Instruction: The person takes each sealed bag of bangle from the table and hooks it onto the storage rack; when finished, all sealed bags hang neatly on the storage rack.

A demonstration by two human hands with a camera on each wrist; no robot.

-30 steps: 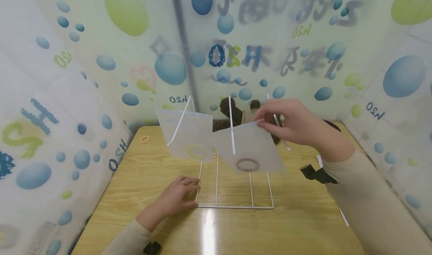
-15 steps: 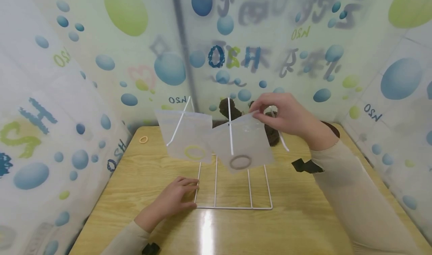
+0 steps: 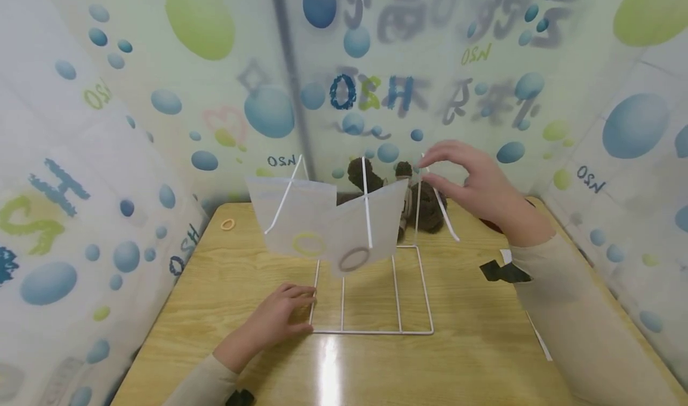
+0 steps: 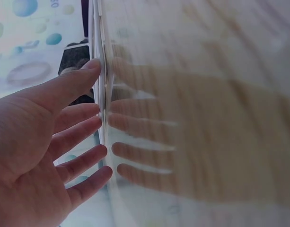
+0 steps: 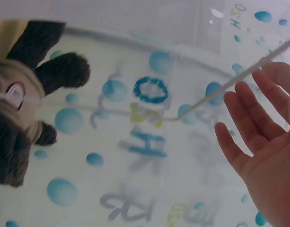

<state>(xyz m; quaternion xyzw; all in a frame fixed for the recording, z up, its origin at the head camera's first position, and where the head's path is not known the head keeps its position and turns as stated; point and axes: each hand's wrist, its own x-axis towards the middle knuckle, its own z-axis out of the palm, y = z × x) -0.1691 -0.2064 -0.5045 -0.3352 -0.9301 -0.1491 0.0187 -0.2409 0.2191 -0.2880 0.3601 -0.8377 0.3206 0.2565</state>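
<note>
A white wire rack (image 3: pixel 373 332) stands on the table with slanted prongs rising from it. Two translucent plastic bags hang on the prongs; the left bag (image 3: pixel 290 209) holds a yellow ring (image 3: pixel 309 245), the right bag (image 3: pixel 384 215) a brown ring (image 3: pixel 355 259). My left hand (image 3: pixel 274 315) lies at the rack's left base wire, its fingertips against the wire and tabletop (image 4: pixel 206 118). Beside the right prong (image 3: pixel 443 209) my right hand (image 3: pixel 478 182) is raised, thumb and fingers apart with no bag between them. In the right wrist view the prong passes across the fingertips.
A dark brown stuffed toy (image 3: pixel 427 209) sits behind the rack against the patterned curtain (image 3: pixel 215 95). A small tan ring (image 3: pixel 228 224) lies at the table's back left. White paper (image 3: pixel 540 337) shows under the right forearm.
My right hand has let go of the right bag's upper corner and moved up and right to the right prong. The bag has swung leftward. My left hand stays put.
</note>
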